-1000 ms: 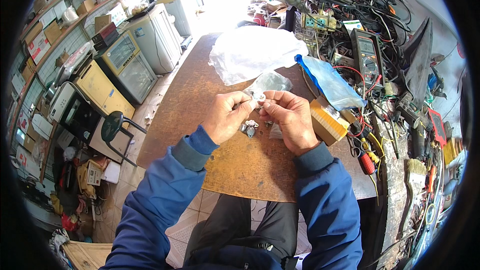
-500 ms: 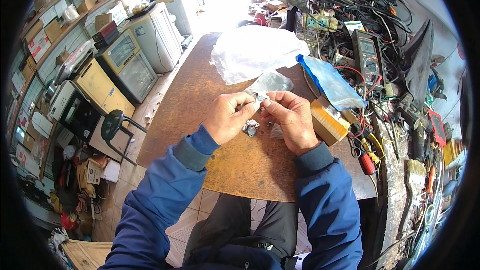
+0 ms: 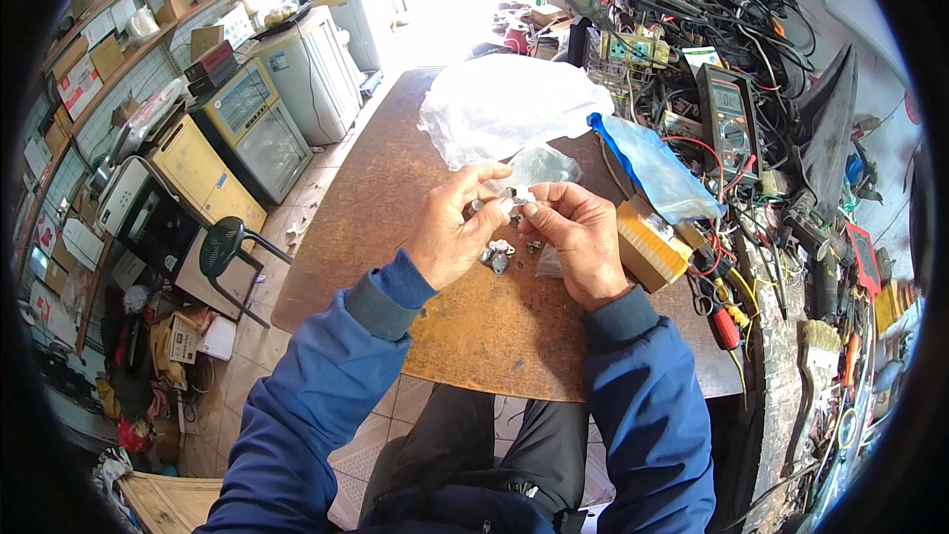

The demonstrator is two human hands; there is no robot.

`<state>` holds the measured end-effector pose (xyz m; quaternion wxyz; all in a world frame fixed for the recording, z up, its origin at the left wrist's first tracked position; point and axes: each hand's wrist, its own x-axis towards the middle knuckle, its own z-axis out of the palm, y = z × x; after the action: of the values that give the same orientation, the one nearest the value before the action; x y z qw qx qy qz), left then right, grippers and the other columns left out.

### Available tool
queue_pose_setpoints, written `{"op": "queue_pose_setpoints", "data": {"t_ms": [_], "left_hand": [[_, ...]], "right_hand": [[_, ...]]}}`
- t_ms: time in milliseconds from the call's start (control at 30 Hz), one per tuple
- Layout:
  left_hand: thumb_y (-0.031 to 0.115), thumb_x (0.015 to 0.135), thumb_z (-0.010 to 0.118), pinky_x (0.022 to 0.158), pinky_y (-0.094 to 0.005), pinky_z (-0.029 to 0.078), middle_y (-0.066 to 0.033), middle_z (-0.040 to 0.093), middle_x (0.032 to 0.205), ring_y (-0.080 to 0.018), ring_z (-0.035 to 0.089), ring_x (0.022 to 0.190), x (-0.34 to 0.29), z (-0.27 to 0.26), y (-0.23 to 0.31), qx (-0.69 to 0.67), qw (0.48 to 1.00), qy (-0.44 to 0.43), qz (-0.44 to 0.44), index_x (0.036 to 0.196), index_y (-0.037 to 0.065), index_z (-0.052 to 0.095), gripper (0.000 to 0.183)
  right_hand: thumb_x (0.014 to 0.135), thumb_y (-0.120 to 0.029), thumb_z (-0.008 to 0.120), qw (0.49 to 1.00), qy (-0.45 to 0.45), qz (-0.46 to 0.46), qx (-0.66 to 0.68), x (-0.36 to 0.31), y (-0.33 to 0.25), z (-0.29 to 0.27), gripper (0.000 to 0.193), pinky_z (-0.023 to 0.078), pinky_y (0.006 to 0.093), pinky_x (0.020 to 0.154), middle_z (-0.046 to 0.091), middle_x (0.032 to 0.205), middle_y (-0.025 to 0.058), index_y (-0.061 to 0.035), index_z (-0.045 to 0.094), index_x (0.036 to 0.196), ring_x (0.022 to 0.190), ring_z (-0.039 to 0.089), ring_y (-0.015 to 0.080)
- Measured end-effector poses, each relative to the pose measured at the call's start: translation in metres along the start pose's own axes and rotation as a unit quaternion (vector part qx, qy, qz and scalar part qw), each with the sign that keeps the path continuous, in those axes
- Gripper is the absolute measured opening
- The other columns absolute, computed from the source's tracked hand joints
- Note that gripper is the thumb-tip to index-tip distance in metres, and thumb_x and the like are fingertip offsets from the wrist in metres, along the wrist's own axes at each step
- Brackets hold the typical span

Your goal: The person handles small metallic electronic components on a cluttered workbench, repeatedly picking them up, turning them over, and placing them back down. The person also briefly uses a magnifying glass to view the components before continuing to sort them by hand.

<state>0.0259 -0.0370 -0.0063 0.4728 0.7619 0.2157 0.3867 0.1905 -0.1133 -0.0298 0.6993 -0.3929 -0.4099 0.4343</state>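
Observation:
Above the middle of the brown table (image 3: 346,188), a small pale part (image 3: 515,196) with a dark spot is pinched between my two hands; its kind is too small to make out. My left hand (image 3: 456,222) steadies it with the thumb, its forefinger lifted over the top. My right hand (image 3: 578,237) grips it from the other side between thumb and forefinger. Just below the hands, a small metal part (image 3: 497,256) lies on the tabletop. A little clear plastic bag (image 3: 549,262) lies partly behind my right hand. Beyond my fingers rests another clear bag (image 3: 546,171).
A large white plastic sheet (image 3: 514,104) covers the far table. On the right are a yellow-and-brown box (image 3: 652,245), a blue-edged bag (image 3: 657,168), a multimeter (image 3: 730,119), a red-handled tool (image 3: 727,328) and tangled cables (image 3: 712,10). A dark stool (image 3: 225,247) stands left.
My left forefinger has lifted and uncovered more of the small pale part. The right hand keeps its pinch in nearly the same place.

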Motion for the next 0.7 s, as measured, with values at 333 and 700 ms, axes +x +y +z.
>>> {"op": "queue_pose_setpoints", "data": {"t_ms": [333, 700], "left_hand": [[0.011, 0.100, 0.062, 0.050, -0.0196, 0.043, -0.0043, 0.065, 0.087, -0.0039, 0.052, 0.059, 0.001, -0.002, -0.005, -0.029, 0.999, 0.002, -0.014, 0.114, 0.000, 0.057, 0.019], [0.013, 0.102, 0.060, 0.049, -0.0195, 0.040, -0.0012, 0.058, 0.082, -0.0040, 0.051, 0.060, 0.001, -0.004, -0.009, -0.095, 0.995, -0.021, -0.028, 0.111, -0.001, 0.057, 0.017]], "right_hand": [[0.094, -0.004, 0.067, 1.000, -0.015, 0.005, 0.004, -0.001, -0.005, 0.001, 0.008, 0.050, 0.0236, 0.057, 0.068, 0.080, 0.0046, 0.0029, 0.067, 0.098, 0.068, 0.063, 0.0091], [0.096, -0.009, 0.065, 0.999, -0.045, 0.015, 0.019, -0.002, -0.007, 0.000, 0.012, 0.049, 0.0238, 0.058, 0.068, 0.078, 0.0047, 0.0024, 0.067, 0.097, 0.067, 0.061, 0.0092]]}}
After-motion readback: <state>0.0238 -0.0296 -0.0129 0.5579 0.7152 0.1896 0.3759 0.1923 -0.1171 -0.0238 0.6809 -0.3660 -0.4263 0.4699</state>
